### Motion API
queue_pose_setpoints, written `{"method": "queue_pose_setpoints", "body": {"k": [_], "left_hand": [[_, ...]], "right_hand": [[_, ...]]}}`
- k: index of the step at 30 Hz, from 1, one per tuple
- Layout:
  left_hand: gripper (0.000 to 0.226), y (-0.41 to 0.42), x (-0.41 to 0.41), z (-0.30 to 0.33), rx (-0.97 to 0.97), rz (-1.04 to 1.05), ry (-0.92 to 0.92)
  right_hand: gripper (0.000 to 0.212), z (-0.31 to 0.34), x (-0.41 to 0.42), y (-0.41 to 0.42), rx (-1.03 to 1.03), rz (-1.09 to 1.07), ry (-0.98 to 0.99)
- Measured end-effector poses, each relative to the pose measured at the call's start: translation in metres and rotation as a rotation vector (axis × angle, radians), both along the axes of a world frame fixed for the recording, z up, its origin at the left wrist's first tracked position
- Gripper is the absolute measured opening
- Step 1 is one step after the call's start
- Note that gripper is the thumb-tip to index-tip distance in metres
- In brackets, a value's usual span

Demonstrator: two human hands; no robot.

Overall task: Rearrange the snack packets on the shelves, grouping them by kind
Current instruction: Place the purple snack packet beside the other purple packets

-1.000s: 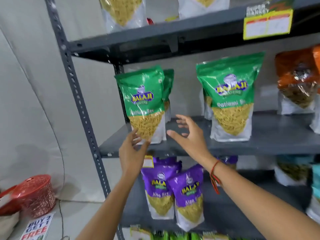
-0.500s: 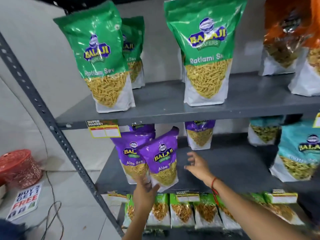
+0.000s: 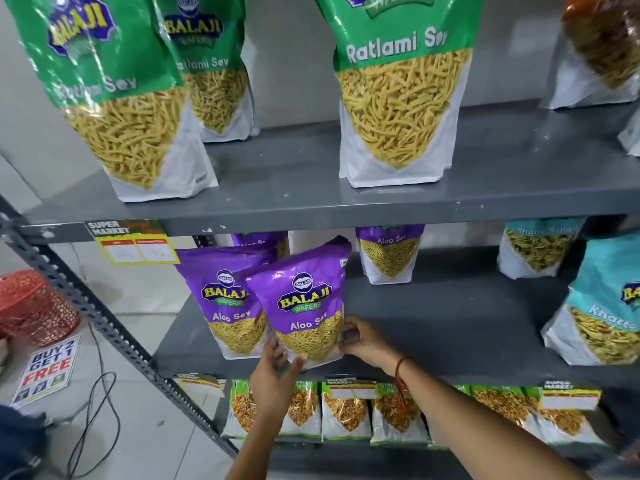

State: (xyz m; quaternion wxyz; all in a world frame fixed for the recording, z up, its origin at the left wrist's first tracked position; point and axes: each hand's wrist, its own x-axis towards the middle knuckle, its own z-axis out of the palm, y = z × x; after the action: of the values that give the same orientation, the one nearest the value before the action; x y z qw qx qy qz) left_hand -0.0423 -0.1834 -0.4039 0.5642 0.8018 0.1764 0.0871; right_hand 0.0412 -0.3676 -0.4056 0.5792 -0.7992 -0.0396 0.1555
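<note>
1. Far left, off the rack, we've got a red mesh basket (image 3: 33, 304) on the floor and a "Buy 2 Get 1 Free" sign (image 3: 46, 370) lying flat just in front of it.
2. Top shelf (image 3: 277, 202), left to right: three green Ratlami Sev packets (image 3: 114, 98), all upright, and an orange-topped packet (image 3: 602, 46) at the far right.
3. On the middle shelf (image 3: 450, 327), our left hand (image 3: 273, 372) grips the bottom left corner of the front purple Aloo Sev packet (image 3: 304, 306), thumb on the front face.
4. Our right hand (image 3: 363, 342) is closed on that same packet's lower right edge. The packet tilts a little and overlaps a second Aloo Sev packet (image 3: 221, 299) just behind and to its left.
5. Further back stands one more Aloo Sev packet (image 3: 389, 252), and teal Khatta packets (image 3: 602, 306) sit at the right end.
6. Bottom shelf: a row of small green-topped packets (image 3: 346, 410), touching side by side.
</note>
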Motion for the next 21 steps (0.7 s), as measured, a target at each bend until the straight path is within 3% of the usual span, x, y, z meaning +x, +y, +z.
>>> {"method": "queue_pose_setpoints", "body": {"k": [12,21], "left_hand": [[0.072,-0.099,0.042,-0.009,-0.070,-0.288,0.017],[0.069,-0.123,0.040,-0.004,-0.056,-0.350,0.018]], "right_hand": [[0.040,0.010,-0.030,-0.129,-0.161,-0.266,-0.072],[0.044,0.011,-0.041,-0.150,-0.102,-0.270,-0.056]]}}
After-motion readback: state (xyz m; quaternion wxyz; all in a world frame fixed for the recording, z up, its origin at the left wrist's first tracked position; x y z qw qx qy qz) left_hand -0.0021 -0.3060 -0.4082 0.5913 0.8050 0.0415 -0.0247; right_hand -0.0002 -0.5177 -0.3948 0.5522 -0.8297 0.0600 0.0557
